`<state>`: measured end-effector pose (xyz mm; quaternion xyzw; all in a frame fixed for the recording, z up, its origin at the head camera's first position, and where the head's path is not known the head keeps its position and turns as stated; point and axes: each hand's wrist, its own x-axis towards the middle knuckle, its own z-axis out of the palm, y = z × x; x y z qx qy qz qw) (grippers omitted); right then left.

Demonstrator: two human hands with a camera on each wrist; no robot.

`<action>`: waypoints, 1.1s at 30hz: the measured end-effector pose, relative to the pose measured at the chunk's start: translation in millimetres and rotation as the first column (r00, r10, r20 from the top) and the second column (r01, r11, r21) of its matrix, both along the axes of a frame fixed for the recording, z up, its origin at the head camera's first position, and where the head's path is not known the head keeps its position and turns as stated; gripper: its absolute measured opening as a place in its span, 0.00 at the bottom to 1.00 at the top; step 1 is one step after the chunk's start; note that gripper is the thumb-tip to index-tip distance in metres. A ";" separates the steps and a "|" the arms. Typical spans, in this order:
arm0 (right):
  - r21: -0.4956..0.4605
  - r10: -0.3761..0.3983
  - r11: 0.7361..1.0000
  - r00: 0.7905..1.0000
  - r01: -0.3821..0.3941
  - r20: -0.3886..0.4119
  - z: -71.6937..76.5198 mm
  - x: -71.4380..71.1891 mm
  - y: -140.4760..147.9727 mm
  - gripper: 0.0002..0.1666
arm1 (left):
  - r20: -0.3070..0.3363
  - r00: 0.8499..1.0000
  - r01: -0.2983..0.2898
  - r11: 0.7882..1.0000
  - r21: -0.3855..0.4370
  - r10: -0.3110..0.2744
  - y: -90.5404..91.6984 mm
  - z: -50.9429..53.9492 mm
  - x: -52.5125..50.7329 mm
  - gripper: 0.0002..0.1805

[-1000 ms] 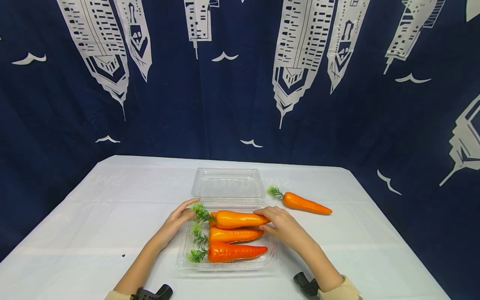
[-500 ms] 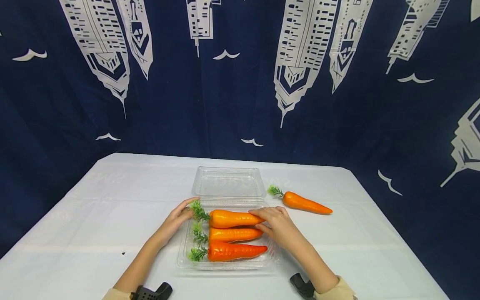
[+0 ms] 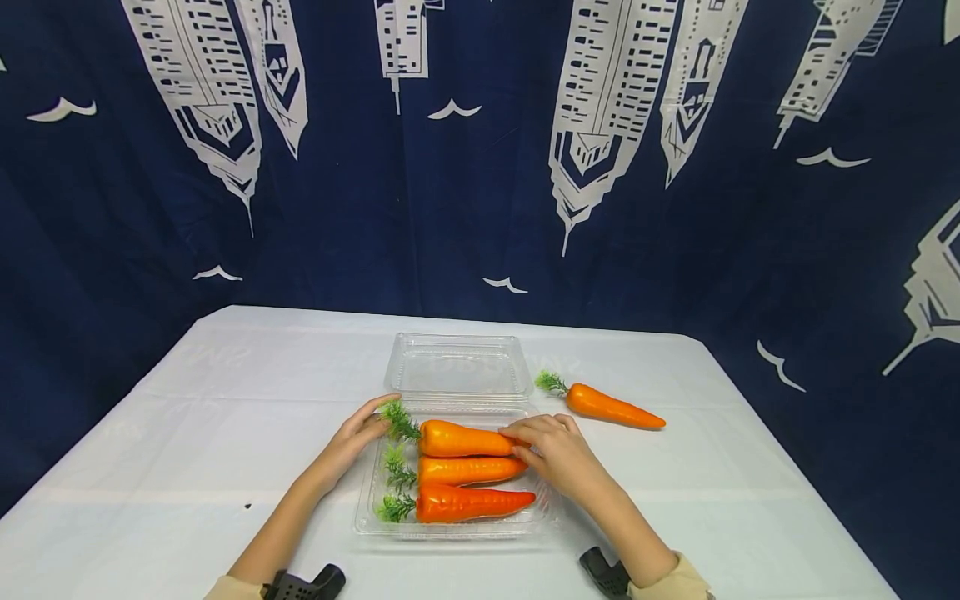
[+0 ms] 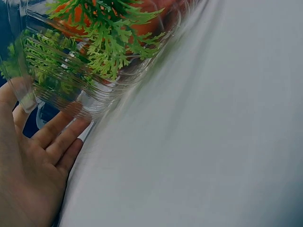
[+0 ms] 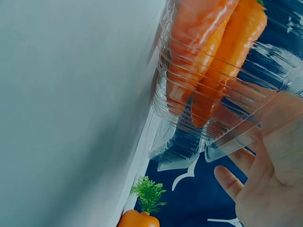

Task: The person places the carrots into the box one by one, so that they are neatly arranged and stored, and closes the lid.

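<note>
A clear plastic clamshell box [image 3: 367,525] lies open on the table, its lid [image 3: 461,362] folded back. In its tray, side by side, are a red-orange carrot [image 3: 472,504] at the front, an orange carrot [image 3: 468,471] in the middle and a lighter orange carrot [image 3: 465,439] at the back. All have green tops toward the left. My right hand [image 3: 558,450] pinches the tip of the back carrot from the right. At the tray's left side, my left hand [image 3: 356,437] has its fingers nearly straight, touching the ribbed wall, as the left wrist view shows.
Another carrot [image 3: 611,407] lies on the white tabletop [image 3: 225,417] to the right of the lid. A small dark speck [image 3: 247,506] is on the left of the cloth. Behind the table hangs a dark blue curtain [image 3: 465,208] printed with white buildings.
The back carrot has shifted slightly left in the tray, my right hand moving with it. My left hand has stayed at the tray's left side.
</note>
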<state>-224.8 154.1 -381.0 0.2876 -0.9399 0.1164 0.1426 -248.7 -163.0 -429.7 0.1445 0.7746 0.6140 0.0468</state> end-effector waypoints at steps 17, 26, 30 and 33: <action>-0.001 -0.001 1.000 1.000 0.001 0.007 7.3 0.4 6.6 0.18 | 0.028 1.000 -0.007 0.999 0.035 0.006 0.4 -3.9 0.4 0.24; -0.059 -0.018 0.998 1.000 0.019 0.025 16.4 -2.1 16.1 0.19 | 0.015 1.000 0.010 0.999 0.034 -0.010 0.2 -0.7 0.1 0.25; -0.081 -0.039 0.996 0.999 0.042 0.034 19.1 -3.9 22.6 0.19 | 0.014 1.000 0.011 0.999 0.037 -0.012 0.2 -0.8 0.0 0.25; -0.094 -0.056 0.994 0.998 0.060 0.039 21.3 -5.5 28.2 0.20 | 0.016 1.000 0.010 0.999 0.035 -0.010 -0.1 -1.9 -0.4 0.25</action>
